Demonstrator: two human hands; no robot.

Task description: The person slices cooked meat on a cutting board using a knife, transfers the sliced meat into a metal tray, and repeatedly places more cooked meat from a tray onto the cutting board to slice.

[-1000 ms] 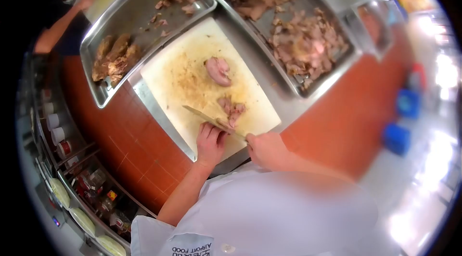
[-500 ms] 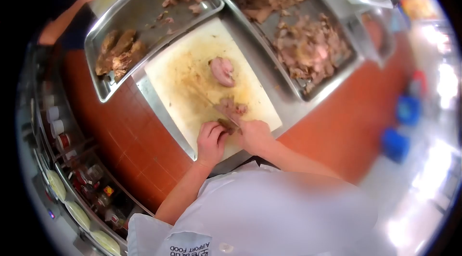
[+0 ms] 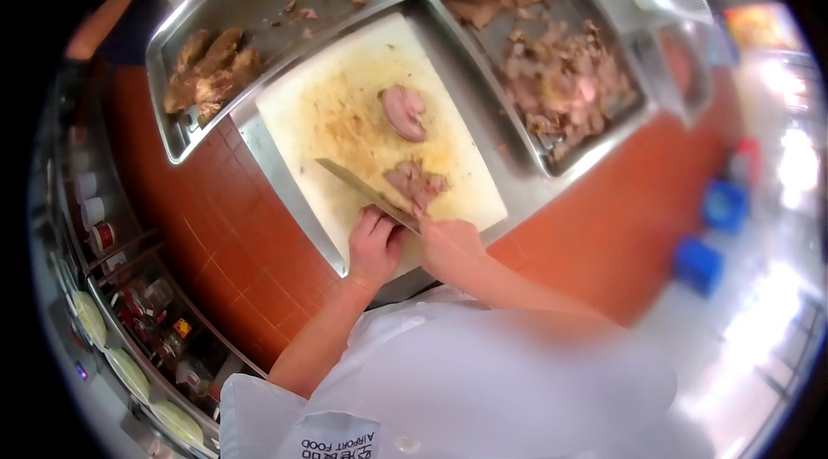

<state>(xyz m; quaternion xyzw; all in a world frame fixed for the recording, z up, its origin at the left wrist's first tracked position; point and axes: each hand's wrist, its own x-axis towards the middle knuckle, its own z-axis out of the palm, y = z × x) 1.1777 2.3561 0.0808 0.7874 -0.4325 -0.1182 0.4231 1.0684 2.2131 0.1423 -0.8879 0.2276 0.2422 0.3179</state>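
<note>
A long knife (image 3: pixel 355 183) is in my right hand (image 3: pixel 453 249), whose fingers are wrapped round its handle. The blade points to the far left, just beyond my left fingertips. My left hand (image 3: pixel 374 247) is closed with curled fingers on a piece of meat at the near end of the white cutting board (image 3: pixel 297 127); fingers and blade hide most of that piece. Thin slices of meat (image 3: pixel 417 185) lie just beyond the blade. Farther up the board sits a larger pink, cut chunk of meat (image 3: pixel 402 112).
A metal tray (image 3: pixel 285 49) at the left holds browned meat chunks (image 3: pixel 213 71) and scraps. Another tray (image 3: pixel 470 45) at the right holds heaps of sliced meat (image 3: pixel 565 84). Another person's arm (image 3: pixel 116 10) shows at far left. Blue containers (image 3: pixel 699 266) stand at the right.
The knife blade has shifted and now shows more clearly, its tip farther left on the board. My left hand stays curled at the near end. The view has shifted slightly.
</note>
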